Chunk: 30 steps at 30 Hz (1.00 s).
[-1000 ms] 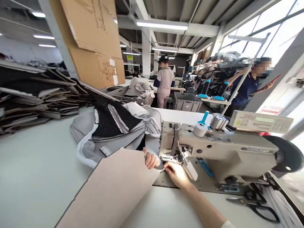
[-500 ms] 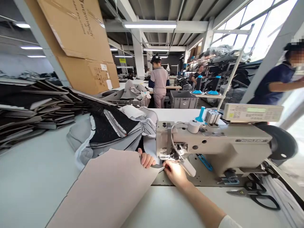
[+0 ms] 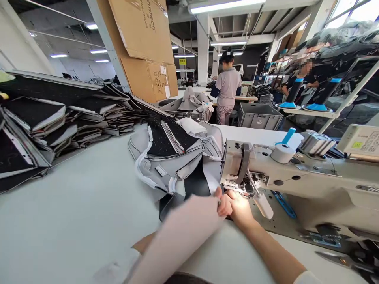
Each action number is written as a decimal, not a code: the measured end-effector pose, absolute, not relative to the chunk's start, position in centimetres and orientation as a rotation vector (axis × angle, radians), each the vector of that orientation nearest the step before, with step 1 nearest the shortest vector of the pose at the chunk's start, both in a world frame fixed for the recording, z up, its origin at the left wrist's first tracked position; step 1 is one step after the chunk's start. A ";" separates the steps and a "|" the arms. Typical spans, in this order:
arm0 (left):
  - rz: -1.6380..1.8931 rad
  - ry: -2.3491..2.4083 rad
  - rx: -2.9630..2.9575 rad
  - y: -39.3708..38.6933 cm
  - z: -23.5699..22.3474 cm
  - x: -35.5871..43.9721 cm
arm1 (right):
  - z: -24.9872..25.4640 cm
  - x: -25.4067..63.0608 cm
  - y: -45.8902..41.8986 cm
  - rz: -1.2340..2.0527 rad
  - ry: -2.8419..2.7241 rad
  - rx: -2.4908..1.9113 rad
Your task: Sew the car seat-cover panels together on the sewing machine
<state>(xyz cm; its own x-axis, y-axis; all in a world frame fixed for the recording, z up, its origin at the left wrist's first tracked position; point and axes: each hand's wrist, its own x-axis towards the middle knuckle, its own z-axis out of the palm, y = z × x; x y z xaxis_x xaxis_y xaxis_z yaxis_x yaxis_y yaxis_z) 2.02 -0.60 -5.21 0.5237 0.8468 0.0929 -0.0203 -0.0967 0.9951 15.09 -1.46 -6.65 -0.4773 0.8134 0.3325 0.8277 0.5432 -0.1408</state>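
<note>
Grips a long, pale pink, cloth-like sheet (image 3: 183,228) in the left hand (image 3: 224,205), over the white bench (image 3: 89,217). Has the right hand (image 3: 241,208) close by, near the beige metal sewing machine (image 3: 316,177); cannot tell that hand's grip.

Left hand (image 3: 225,206) and right hand (image 3: 242,208) sit side by side at the needle end of a beige metal sewing machine (image 3: 319,189), which extends to their right. A flat pinkish-grey panel (image 3: 189,225) slants from the left hand down-left, above a smooth white tabletop (image 3: 97,221). Beyond the hands, to their left, lies a heap of sewn grey-and-black fabric (image 3: 177,144); farther left, a layered pile of black-and-grey flat pieces (image 3: 77,114). Slim blue snips (image 3: 284,204) lie right of the right hand, under the machine's arm; black-handled metal scissors (image 3: 334,258) lie farther right and nearer. Well beyond the hands stand brown cardboard boxes (image 3: 145,35) to the left and a rectangular grey plastic crate (image 3: 260,116) to the right.
</note>
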 end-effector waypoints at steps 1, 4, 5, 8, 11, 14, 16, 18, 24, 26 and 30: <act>0.850 0.734 1.482 -1.9 -5.0 2.2 | -6.5 15.1 -1.3 -0.090 -2.486 -1.297; 0.796 0.694 1.524 -5.1 -3.6 1.7 | -6.0 14.9 -0.8 -0.191 -2.638 -1.143; 0.777 0.680 1.560 -5.6 -3.0 1.3 | -5.8 14.8 -0.6 -0.227 -2.670 -1.101; 0.784 0.689 1.695 -5.6 -1.5 -0.4 | -5.5 14.3 -0.3 -0.311 -2.734 -1.002; 0.794 0.997 1.911 -3.5 -0.9 -2.0 | -5.3 13.8 -0.2 -0.346 -2.780 -0.940; 0.563 1.381 2.297 -0.9 -1.0 -3.0 | -5.5 13.7 -0.7 -0.366 -2.777 -0.968; 0.335 1.446 2.582 0.4 -1.3 -3.2 | -5.7 13.8 -1.2 -0.378 -2.755 -1.031; 0.161 1.423 2.813 1.2 -1.5 -3.1 | -5.7 14.0 -1.6 -0.384 -2.739 -1.091; 0.015 1.111 3.058 2.3 -2.3 -3.2 | -4.4 14.5 -1.6 -0.283 -2.753 -1.210; 0.050 1.075 3.027 2.5 -2.7 -3.5 | -4.3 14.6 -1.8 -0.212 -2.781 -1.232; 0.220 1.237 2.865 3.0 -3.4 -3.3 | -4.8 15.4 -3.4 -0.091 -2.847 -1.258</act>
